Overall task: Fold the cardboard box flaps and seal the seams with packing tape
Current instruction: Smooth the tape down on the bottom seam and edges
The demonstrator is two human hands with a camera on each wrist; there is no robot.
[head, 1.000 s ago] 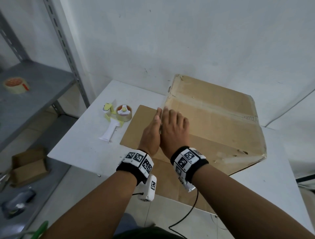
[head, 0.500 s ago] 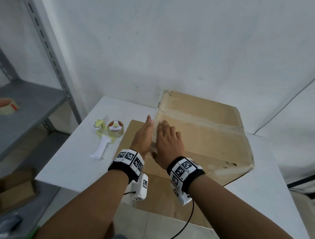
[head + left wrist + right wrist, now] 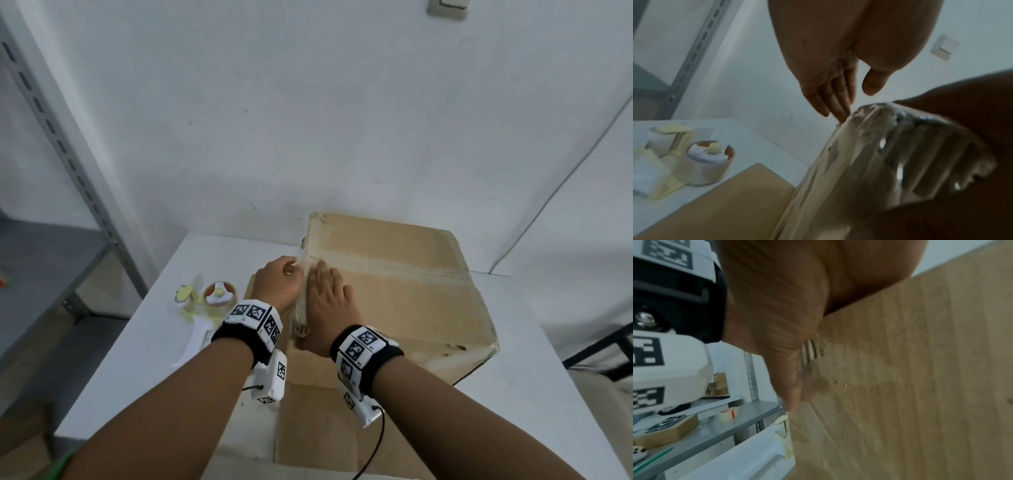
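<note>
A brown cardboard box [image 3: 394,294] lies closed on the white table [image 3: 137,359], on top of a flat cardboard sheet [image 3: 308,428]. A strip of clear tape [image 3: 859,154] covers its left edge. My left hand [image 3: 281,281] is at that edge, and in the left wrist view its straight fingertips [image 3: 840,113] touch the tape. My right hand [image 3: 327,298] presses flat on the box top just beside it, thumb [image 3: 787,378] along the edge. A tape dispenser [image 3: 212,298] with a white handle lies on the table left of the box.
A grey metal shelf [image 3: 51,260] stands at the left; the right wrist view shows a spare tape roll [image 3: 728,414] and a small box [image 3: 668,426] on it. The wall is close behind the box. A cable [image 3: 548,205] runs down the wall at right.
Both hands have slid away from me along the box's left edge toward its far corner. The head view has tilted up, so the box sits lower in the picture.
</note>
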